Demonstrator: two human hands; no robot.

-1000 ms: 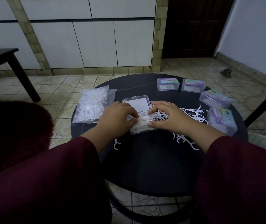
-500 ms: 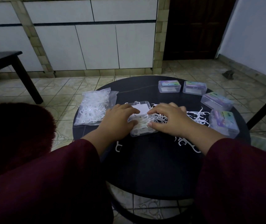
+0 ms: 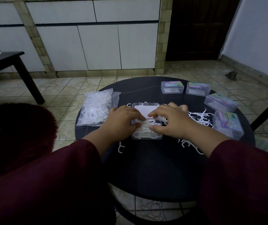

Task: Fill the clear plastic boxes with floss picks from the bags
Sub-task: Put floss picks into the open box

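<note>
Fingers of both hands curl down onto the white floss picks [image 3: 146,127] heaped in the open clear box [image 3: 147,135] at the middle of the round black table [image 3: 154,168]. From the head view, the left hand [image 3: 121,120] and right hand [image 3: 170,122] seem to be pressing and tidying the heap, though whether either pinches a pick I cannot tell. The box's long axis runs left to right, its lid [image 3: 146,108] laid open on the far side. Filling looks nearly done; next the stray ends need tucking in and the lid folding toward the person.
</note>
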